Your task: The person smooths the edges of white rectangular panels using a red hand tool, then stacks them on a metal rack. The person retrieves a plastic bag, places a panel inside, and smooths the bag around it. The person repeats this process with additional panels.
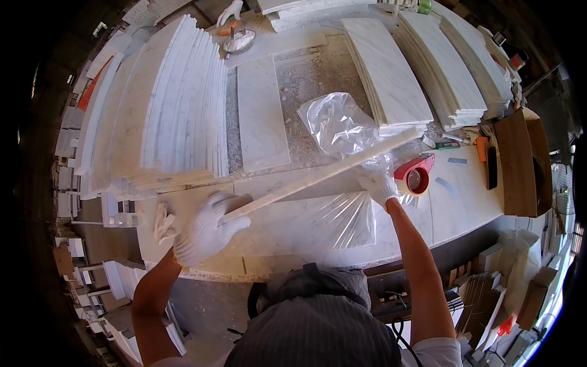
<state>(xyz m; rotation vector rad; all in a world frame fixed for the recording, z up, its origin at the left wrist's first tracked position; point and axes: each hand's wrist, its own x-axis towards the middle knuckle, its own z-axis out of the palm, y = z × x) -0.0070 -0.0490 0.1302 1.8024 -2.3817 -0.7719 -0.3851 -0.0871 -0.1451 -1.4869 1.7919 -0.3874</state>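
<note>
My left hand (211,226), in a white knit glove, grips the near left end of a long white stone strip (324,173), seen edge-on and slanting up to the right. My right hand (379,186), also gloved, is closed on clear plastic film (385,162) by the strip's right part; its fingertips are partly hidden. Below the strip lies a flat white marble slab (318,223) with creased clear film across its right part. A crumpled clear plastic bag (342,125) rests just beyond the strip. Right of my right hand stands a red tape dispenser (416,175).
Stacked marble slabs (177,104) stand on edge at left; more stacks (391,79) lie at right. A single slab (263,116) lies between. A cardboard box (523,162) is far right. Another person's gloved hand (230,12) is near a metal bowl (239,41). A spare glove (163,222) lies at left.
</note>
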